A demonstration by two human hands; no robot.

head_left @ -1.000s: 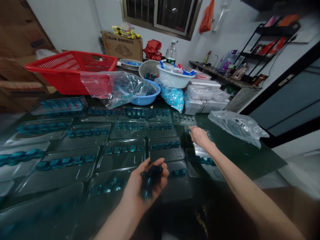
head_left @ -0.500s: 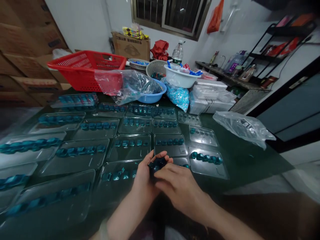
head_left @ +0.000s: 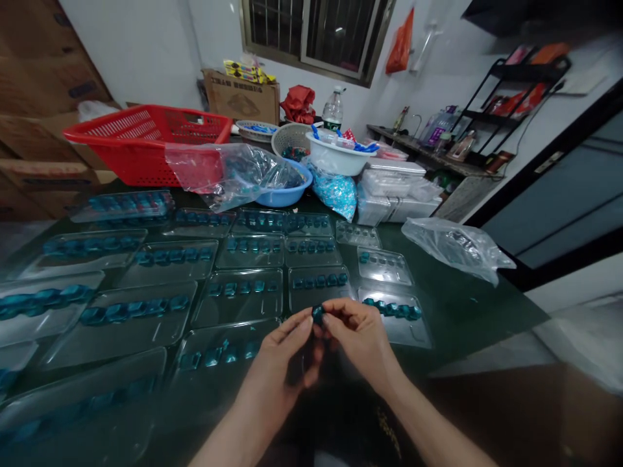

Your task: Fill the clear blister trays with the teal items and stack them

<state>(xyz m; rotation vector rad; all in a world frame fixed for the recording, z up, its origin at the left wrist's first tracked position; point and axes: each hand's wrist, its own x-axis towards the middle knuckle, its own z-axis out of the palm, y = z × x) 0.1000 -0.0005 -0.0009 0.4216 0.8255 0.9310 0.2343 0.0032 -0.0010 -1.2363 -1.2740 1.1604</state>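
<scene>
Between my two hands is a small dark teal faceted piece [head_left: 318,314], pinched by the fingertips from both sides. My left hand [head_left: 287,347] grips its left side with thumb and forefinger, the lower fingers curled beneath. On the other side, my right hand [head_left: 357,334] holds it with thumb and bent fingers. Close beyond the hands lies a clear plastic tray [head_left: 318,299] with a row of teal faceted pieces [head_left: 321,281]. Another tray [head_left: 409,331] with similar pieces [head_left: 396,309] sits to the right, partly behind my right hand.
Several more clear trays [head_left: 238,311] with teal rows cover the dark green table. At the back stand a red basket [head_left: 160,146], a blue basin [head_left: 282,194], a white basin [head_left: 338,159] and stacked clear packs [head_left: 389,194]. A plastic bag [head_left: 452,246] lies at right.
The dark piece was cupped in my left palm with my right fingers over it; now both hands hold it up between their fingertips. The view has shifted slightly.
</scene>
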